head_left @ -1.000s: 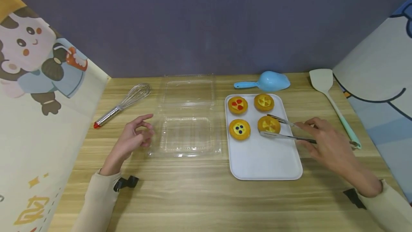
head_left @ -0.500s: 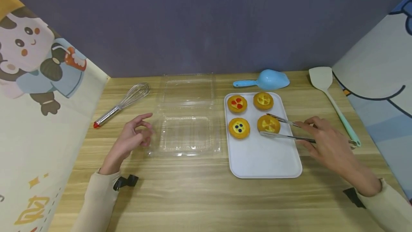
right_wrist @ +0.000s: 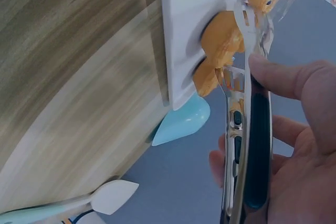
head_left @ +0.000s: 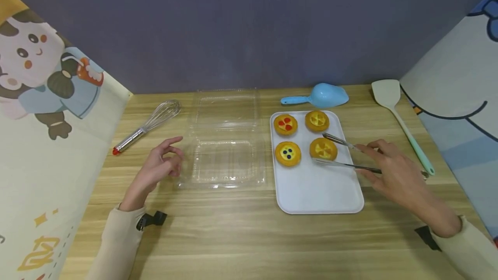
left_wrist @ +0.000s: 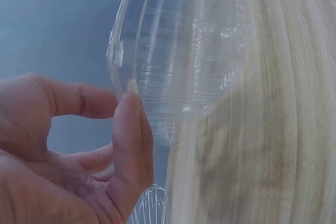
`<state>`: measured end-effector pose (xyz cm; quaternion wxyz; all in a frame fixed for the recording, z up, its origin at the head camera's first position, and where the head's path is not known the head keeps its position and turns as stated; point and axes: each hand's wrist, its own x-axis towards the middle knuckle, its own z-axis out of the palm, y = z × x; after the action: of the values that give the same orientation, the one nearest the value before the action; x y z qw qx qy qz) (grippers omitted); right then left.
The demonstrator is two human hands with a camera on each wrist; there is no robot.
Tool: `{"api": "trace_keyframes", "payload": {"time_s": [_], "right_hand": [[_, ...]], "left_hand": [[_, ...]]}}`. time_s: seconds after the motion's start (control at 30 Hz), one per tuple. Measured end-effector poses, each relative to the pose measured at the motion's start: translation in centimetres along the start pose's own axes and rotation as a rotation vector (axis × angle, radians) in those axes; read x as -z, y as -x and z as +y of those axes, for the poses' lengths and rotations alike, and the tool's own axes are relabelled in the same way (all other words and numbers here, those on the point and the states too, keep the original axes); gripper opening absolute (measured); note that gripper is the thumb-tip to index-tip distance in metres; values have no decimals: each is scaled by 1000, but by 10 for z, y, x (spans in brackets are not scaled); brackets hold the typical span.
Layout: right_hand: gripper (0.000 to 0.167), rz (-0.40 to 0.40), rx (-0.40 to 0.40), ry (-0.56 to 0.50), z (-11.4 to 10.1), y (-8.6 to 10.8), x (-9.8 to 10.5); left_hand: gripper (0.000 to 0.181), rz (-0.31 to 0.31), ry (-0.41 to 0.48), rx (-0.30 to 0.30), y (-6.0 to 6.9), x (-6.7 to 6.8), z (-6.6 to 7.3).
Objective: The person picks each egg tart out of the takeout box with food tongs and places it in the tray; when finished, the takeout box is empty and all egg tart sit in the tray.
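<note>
My right hand grips metal tongs with dark handle inserts, seen closely in the right wrist view. The tongs' two ends stand on either side of an egg tart with yellow wedge-like topping; whether both touch it I cannot tell. The tart rests on a white tray. Several tarts are there, among them a red-spotted tart, a blueberry-dotted tart and another wedge-topped tart. My left hand, fingers loosely bent, is beside the left edge of an opened clear plastic container; contact is unclear.
Left of the container lies a whisk. Behind the tray is a blue scoop, and a spatula with a pale green handle lies far right. A dark wall panel borders the wooden table at the back.
The head view has shifted slightly. The tongs' ends appear a little wider apart around the tart. My left hand stays beside the container.
</note>
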<state>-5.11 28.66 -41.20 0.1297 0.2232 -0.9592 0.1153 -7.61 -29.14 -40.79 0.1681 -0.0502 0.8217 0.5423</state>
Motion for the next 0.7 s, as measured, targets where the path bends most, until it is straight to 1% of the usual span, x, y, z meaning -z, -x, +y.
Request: {"api": "trace_keyframes", "payload": {"time_s": [0.13,0.23,0.37,0.43,0.53,0.7], "right_hand": [[73,16,0,-2,-3,0,5],[72,45,10,-20,-3,-1,8],[69,104,-15,-40,6,0,10],[70,131,-46,-49,14,1,8],[68,160,-114,-63,29,2,4],[63,163,-226,-61,53,9,-5]], "left_hand": [[67,8,-17,-2,0,0,0],[64,10,-25,-8,0,0,0],[62,11,-18,-10,1,-1,-2],[62,13,-10,-11,1,-2,-2],[63,21,4,-17,0,-4,-3],[61,33,14,-22,0,-6,-3]]}}
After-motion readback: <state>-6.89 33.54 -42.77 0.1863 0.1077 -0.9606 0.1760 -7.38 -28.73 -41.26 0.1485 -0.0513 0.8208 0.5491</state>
